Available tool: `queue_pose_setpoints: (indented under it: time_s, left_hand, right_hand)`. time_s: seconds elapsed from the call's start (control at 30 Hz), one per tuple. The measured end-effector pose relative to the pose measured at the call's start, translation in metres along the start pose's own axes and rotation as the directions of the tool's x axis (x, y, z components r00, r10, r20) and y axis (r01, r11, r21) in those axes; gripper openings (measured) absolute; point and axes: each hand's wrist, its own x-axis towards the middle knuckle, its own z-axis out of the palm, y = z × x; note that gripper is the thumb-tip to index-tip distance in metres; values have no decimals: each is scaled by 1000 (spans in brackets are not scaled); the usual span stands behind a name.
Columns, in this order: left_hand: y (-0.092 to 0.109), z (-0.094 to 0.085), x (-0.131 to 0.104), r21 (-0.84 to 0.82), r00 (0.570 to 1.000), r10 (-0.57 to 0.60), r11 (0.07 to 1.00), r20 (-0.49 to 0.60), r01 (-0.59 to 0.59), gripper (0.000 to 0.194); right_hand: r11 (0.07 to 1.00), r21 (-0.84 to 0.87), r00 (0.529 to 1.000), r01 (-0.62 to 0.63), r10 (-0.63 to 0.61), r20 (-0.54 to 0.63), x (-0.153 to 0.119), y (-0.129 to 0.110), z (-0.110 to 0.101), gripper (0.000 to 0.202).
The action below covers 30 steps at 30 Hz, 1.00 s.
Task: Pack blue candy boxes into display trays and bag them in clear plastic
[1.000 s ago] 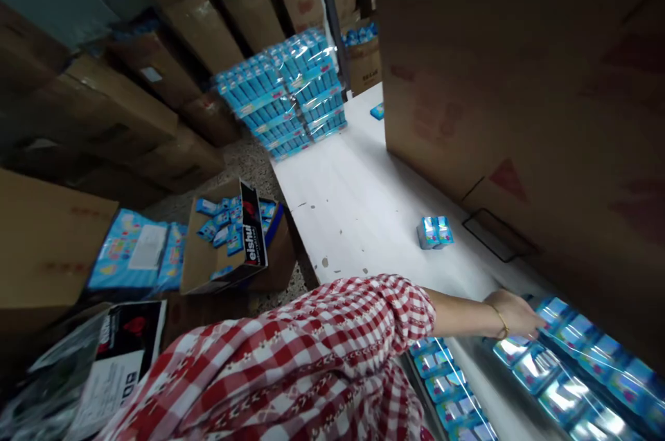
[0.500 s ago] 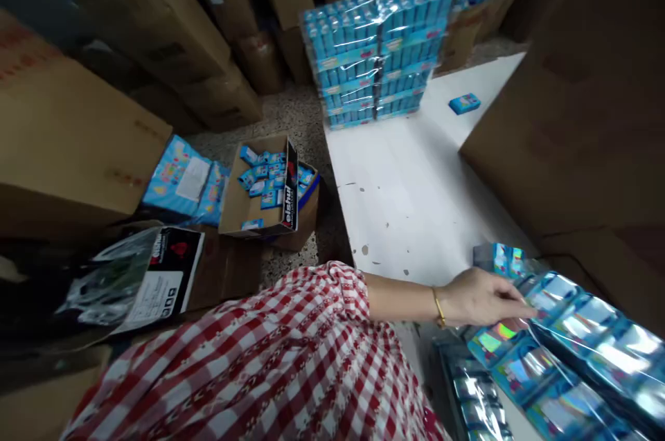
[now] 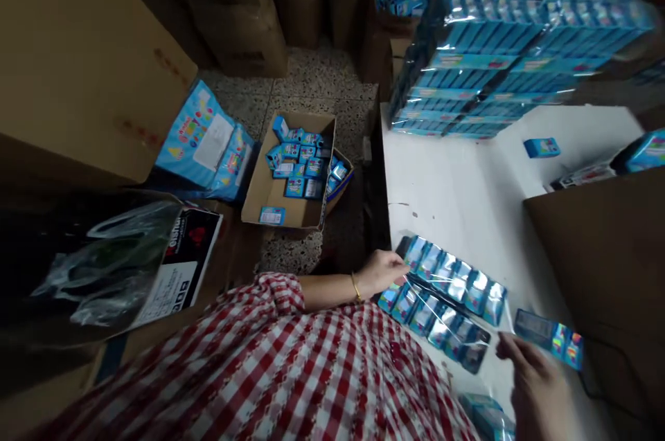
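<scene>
Two rows of small blue boxes [image 3: 444, 275] lie under shiny clear film on the white table. At their left end my left hand [image 3: 382, 273], with a gold bangle on the wrist, has its fingertips closed on the edge of the clear film [image 3: 415, 282]. A thin bright line runs from those fingers along the gap between the rows. My right hand [image 3: 535, 372], partly blurred, is at the rows' right end with thumb and fingers drawn together; what they hold, if anything, cannot be made out. Just beyond it lies a short row of blue boxes [image 3: 551, 337].
A tall film-wrapped stack of blue boxes [image 3: 472, 60] stands at the table's far end. One loose blue box [image 3: 542, 147] lies near it. Left of the table are an open carton [image 3: 254, 199] with loose blue boxes and a printed blue bag [image 3: 197, 136]. A large brown carton [image 3: 603, 240] borders the right.
The view has swung toward the right, and the wrapped rows now show whole. My right hand has come into view at their right end. My left hand stays at their left end.
</scene>
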Motion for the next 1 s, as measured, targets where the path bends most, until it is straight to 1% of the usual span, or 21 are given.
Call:
queue_pose_setpoints:
  time_s: [0.1,0.17,0.27,0.4,0.5,0.6,0.77,0.83,0.9,1.0]
  left_hand:
    - [11,-43,4,-20,997,18,1000,-72,-19,11]
    - [15,-64,8,-21,993,33,999,-111,-35,13]
    - [17,-85,17,-24,987,49,998,-155,-54,14]
    - [17,-98,28,-17,976,68,997,-206,-74,14]
    - [19,-101,35,-25,976,80,996,-204,-87,18]
    - [24,-101,42,-22,971,113,992,-212,-121,22]
    - [41,-94,53,36,941,197,980,-275,-194,29]
    - [55,-89,57,70,928,236,972,-289,-225,29]
    - [76,-80,61,87,917,275,961,-289,-261,27]
    - [120,-63,58,83,908,341,940,-243,-331,25]
  right_hand:
    - [1000,-5,999,-13,13,48,7,-31,49,34]
    - [1000,25,997,-10,8,75,13,-45,73,36]
    - [997,74,994,-4,-4,111,19,-57,94,37]
    - [992,123,991,-4,-13,135,25,-68,108,37]
    - [988,153,989,27,-48,137,33,-76,115,37]
    - [980,192,981,56,-90,172,49,-82,122,36]
    - [964,254,960,76,-140,244,83,-97,132,36]
    - [961,264,950,85,-158,269,96,-108,131,36]
    - [951,283,941,120,-201,274,109,-125,123,35]
    - [920,329,927,210,-295,232,128,-162,98,34]
